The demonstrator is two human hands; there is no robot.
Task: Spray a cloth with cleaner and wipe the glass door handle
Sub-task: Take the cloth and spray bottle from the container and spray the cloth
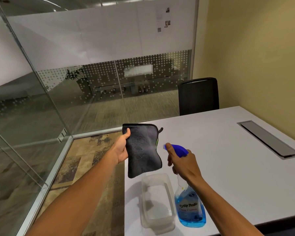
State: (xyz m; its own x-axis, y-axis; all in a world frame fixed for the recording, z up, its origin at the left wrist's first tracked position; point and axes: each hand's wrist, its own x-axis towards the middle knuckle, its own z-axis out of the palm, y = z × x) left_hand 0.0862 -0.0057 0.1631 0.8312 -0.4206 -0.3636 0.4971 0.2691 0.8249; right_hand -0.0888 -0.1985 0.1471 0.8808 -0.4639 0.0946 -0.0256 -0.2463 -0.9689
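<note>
A dark grey folded cloth [142,149] hangs upright above the table's left edge, pinched along its left side by my left hand [122,148]. My right hand [181,163] grips a spray bottle [190,208] of blue cleaner by its neck, fingers around the trigger. Its blue nozzle [176,149] points left at the cloth, a short gap away, with a faint mist between them. The glass door [24,103] stands at the left; its handle is not visible.
A clear plastic container [157,204] sits on the white table [228,159] under the cloth, beside the bottle. A metal cable hatch [269,139] is set into the table at right. A black chair [198,96] stands behind the table. Glass partitions surround the carpeted floor at left.
</note>
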